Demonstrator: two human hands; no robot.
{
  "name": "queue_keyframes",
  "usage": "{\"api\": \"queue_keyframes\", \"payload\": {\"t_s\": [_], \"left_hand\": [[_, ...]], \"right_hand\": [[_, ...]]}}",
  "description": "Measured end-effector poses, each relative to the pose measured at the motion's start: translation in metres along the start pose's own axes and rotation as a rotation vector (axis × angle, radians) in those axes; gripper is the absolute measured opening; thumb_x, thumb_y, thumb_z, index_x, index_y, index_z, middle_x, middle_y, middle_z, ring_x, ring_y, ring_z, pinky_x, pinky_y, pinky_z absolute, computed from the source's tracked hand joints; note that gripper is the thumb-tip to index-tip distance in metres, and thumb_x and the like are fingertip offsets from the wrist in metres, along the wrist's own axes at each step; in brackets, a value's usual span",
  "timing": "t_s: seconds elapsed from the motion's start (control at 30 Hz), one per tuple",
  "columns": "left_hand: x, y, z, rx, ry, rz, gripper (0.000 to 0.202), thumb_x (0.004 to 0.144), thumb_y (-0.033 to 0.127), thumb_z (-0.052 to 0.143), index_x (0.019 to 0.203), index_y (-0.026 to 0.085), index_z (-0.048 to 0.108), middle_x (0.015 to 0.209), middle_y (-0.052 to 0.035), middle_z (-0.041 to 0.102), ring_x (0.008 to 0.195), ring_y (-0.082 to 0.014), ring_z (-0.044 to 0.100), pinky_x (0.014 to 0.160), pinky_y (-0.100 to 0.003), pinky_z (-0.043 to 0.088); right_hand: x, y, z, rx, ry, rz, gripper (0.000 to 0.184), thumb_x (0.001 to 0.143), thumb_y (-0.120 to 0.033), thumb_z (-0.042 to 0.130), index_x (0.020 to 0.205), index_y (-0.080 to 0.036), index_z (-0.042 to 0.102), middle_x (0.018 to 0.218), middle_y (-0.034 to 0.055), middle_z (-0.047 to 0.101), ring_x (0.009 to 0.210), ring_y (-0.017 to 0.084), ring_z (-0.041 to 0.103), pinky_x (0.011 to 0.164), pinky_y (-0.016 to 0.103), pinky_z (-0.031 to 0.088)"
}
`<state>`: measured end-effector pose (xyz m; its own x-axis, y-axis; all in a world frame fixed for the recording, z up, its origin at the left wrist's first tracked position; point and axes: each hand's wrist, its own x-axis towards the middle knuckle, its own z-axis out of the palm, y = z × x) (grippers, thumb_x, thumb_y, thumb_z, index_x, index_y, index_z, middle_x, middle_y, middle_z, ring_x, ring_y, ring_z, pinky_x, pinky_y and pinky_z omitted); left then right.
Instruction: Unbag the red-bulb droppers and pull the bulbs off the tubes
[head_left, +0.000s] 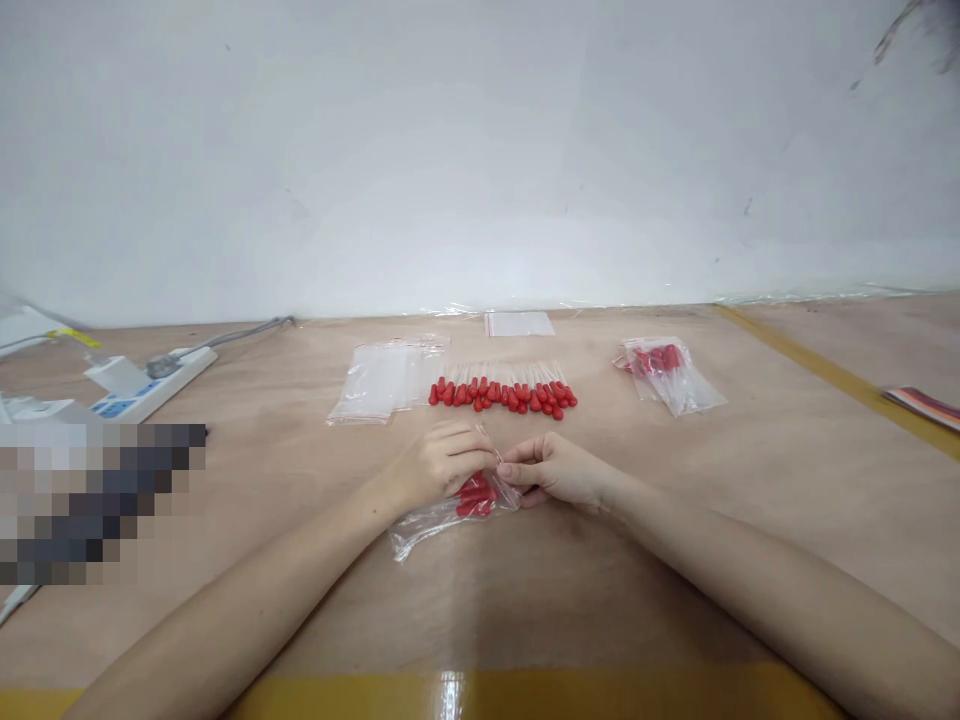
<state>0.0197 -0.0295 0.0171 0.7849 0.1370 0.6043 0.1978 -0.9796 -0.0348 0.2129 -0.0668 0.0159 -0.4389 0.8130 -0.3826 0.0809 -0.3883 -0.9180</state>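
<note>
Both hands meet over a clear plastic zip bag [424,527] with several red pieces [475,497] inside, low on the table. My left hand [444,462] is closed on the bag's top edge, its fingers partly covering the red pieces. At the same edge, the thumb and fingers of my right hand [551,470] pinch the right end. Just beyond the hands lies a row of red-tipped pieces with thin pale stems [502,395], red ends toward me.
Flat clear bags [379,382] are stacked left of the row. A filled bag with red pieces [667,370] lies right. Behind the row is a white packet [520,324]. A power strip [157,385] with a cable sits far left; a striped item [924,405] lies far right.
</note>
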Motion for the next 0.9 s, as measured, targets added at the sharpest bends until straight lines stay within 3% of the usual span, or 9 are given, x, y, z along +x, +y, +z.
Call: {"api": "queue_keyframes", "payload": {"t_s": [0.2, 0.33, 0.4, 0.57, 0.67, 0.8, 0.9], "left_hand": [[0.004, 0.003, 0.001, 0.012, -0.097, -0.04, 0.023, 0.087, 0.011, 0.036, 0.086, 0.016, 0.059, 0.084, -0.0065, 0.063, 0.081, -0.0148, 0.056, 0.072, -0.028, 0.045], [0.01, 0.007, -0.001, 0.021, -0.219, -0.028, 0.023, 0.088, 0.011, 0.035, 0.087, 0.014, 0.057, 0.084, -0.0067, 0.062, 0.081, -0.0153, 0.053, 0.074, -0.028, 0.044], [0.013, 0.008, -0.006, 0.012, -0.227, -0.017, 0.022, 0.088, 0.011, 0.035, 0.087, 0.014, 0.057, 0.085, -0.0063, 0.062, 0.082, -0.0155, 0.053, 0.074, -0.028, 0.043], [0.018, 0.008, -0.028, 0.017, -0.252, -0.089, 0.022, 0.089, 0.014, 0.036, 0.085, 0.016, 0.057, 0.086, -0.0045, 0.061, 0.081, -0.0137, 0.052, 0.074, -0.025, 0.041], [0.017, 0.006, -0.037, 0.054, -0.316, -0.131, 0.022, 0.09, 0.015, 0.036, 0.092, 0.019, 0.057, 0.099, -0.0035, 0.06, 0.089, -0.0143, 0.052, 0.078, -0.027, 0.04], [0.017, 0.01, -0.035, 0.023, -0.333, -0.16, 0.024, 0.09, 0.016, 0.034, 0.101, 0.022, 0.055, 0.113, -0.0035, 0.054, 0.102, -0.0168, 0.05, 0.087, -0.03, 0.04], [0.012, 0.019, -0.031, -0.149, -0.348, -0.292, 0.029, 0.087, 0.027, 0.045, 0.115, 0.02, 0.046, 0.117, -0.0079, 0.05, 0.105, -0.0187, 0.049, 0.088, -0.031, 0.042]], "right_hand": [[0.0, -0.003, 0.007, -0.017, 0.064, 0.037, 0.009, 0.068, -0.02, 0.059, 0.065, -0.012, 0.059, 0.055, -0.0013, 0.057, 0.049, 0.006, 0.051, 0.052, 0.019, 0.045], [0.004, -0.003, 0.013, -0.043, 0.163, 0.03, 0.011, 0.067, -0.013, 0.051, 0.056, -0.014, 0.053, 0.047, -0.0034, 0.053, 0.042, 0.006, 0.047, 0.045, 0.019, 0.044], [0.006, -0.002, 0.012, -0.052, 0.226, 0.027, 0.012, 0.066, -0.012, 0.05, 0.054, -0.014, 0.052, 0.044, -0.004, 0.05, 0.039, 0.006, 0.047, 0.042, 0.019, 0.044], [0.005, 0.002, 0.005, -0.064, 0.231, 0.027, 0.004, 0.068, -0.014, 0.053, 0.072, -0.015, 0.054, 0.052, -0.0021, 0.058, 0.046, 0.01, 0.056, 0.047, 0.021, 0.048], [0.003, 0.007, 0.001, -0.175, 0.2, -0.114, 0.018, 0.066, -0.012, 0.053, 0.083, -0.018, 0.051, 0.051, -0.0057, 0.055, 0.042, 0.009, 0.052, 0.043, 0.02, 0.043], [0.004, 0.012, -0.007, -0.543, 0.212, -0.384, 0.02, 0.063, -0.009, 0.051, 0.077, -0.016, 0.063, 0.045, -0.0086, 0.04, 0.04, 0.003, 0.032, 0.042, 0.016, 0.026], [0.004, 0.011, -0.012, -0.66, 0.156, -0.408, 0.033, 0.065, -0.009, 0.047, 0.089, -0.017, 0.068, 0.046, -0.0078, 0.039, 0.042, 0.003, 0.028, 0.045, 0.017, 0.024]]}}
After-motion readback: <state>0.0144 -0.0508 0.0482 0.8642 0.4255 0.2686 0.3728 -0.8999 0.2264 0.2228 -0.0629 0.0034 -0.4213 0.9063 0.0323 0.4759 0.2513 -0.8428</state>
